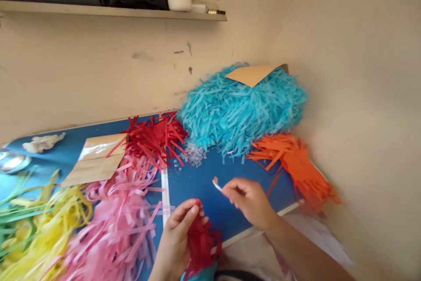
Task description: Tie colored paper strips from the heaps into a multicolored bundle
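My left hand (180, 226) pinches the twisted top of a red tissue paper tassel (201, 246), whose cut strips hang down at the front edge of the table. To its right, my right hand (247, 200) is closed on a thin, curved white strip (217, 185) with a brownish bit at its tip. The strip is apart from the tassel, above the blue table (194, 184). Beyond both hands lies a small heap of clear little pieces (194, 154), too small to name.
Fringed paper lies around: a big turquoise pile (243, 114) under brown card (253, 74), red fringe (154, 136), orange fringe (297, 165), pink fringe (115, 219) and yellow strips (49, 237). A brown envelope (97, 158) rests at left. Above, a wall shelf (131, 12) holds black gear.
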Action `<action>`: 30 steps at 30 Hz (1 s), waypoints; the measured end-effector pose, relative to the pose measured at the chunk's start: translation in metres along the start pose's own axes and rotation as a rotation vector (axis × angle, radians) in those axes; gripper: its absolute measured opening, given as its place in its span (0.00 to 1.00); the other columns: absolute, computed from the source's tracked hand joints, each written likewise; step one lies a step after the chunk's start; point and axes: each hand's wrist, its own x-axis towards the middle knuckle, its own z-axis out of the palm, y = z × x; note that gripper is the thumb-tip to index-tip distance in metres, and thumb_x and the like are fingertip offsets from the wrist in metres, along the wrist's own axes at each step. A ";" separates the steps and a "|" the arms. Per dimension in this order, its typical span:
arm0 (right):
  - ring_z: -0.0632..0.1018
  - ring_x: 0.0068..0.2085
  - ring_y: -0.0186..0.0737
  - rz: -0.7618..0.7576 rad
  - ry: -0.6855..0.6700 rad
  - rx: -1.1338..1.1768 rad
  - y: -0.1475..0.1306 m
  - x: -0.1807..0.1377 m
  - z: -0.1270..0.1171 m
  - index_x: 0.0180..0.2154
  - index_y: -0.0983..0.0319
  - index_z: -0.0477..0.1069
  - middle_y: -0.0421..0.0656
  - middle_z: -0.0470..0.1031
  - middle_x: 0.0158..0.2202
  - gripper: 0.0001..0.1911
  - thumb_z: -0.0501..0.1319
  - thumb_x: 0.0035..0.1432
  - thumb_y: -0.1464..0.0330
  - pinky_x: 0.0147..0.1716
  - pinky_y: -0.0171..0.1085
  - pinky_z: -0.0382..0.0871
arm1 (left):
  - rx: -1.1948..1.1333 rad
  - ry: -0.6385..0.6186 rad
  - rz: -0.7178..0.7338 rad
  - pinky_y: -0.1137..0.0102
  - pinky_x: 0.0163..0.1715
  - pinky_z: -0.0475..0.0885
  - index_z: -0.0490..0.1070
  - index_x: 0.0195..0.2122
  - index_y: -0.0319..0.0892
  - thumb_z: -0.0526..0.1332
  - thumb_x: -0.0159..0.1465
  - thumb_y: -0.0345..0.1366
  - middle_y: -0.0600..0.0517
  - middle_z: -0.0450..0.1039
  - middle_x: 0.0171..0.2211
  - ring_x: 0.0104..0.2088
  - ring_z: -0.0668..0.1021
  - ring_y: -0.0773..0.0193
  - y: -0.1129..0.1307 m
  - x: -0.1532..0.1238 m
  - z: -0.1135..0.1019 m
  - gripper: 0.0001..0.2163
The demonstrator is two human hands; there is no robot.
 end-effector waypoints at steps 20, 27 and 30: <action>0.70 0.23 0.32 -0.068 -0.034 0.037 -0.006 -0.017 0.055 0.25 0.60 0.76 0.37 0.72 0.21 0.09 0.62 0.57 0.68 0.23 0.30 0.61 | -0.103 -0.039 -0.014 0.75 0.28 0.77 0.74 0.32 0.39 0.79 0.40 0.37 0.55 0.77 0.26 0.25 0.78 0.71 0.002 -0.008 -0.012 0.20; 0.78 0.42 0.42 -0.070 -0.151 -0.041 -0.005 -0.021 0.057 0.44 0.58 0.76 0.45 0.80 0.41 0.14 0.54 0.67 0.61 0.42 0.36 0.69 | 0.560 0.017 0.559 0.73 0.30 0.76 0.70 0.31 0.42 0.71 0.54 0.41 0.53 0.78 0.28 0.29 0.80 0.65 -0.015 -0.008 -0.019 0.12; 0.77 0.36 0.39 -0.002 -0.232 -0.036 -0.004 -0.022 0.063 0.41 0.59 0.74 0.42 0.79 0.35 0.12 0.55 0.66 0.61 0.38 0.35 0.69 | 0.924 0.076 0.833 0.70 0.31 0.77 0.70 0.33 0.44 0.66 0.59 0.39 0.52 0.80 0.30 0.31 0.82 0.62 -0.021 -0.008 -0.024 0.07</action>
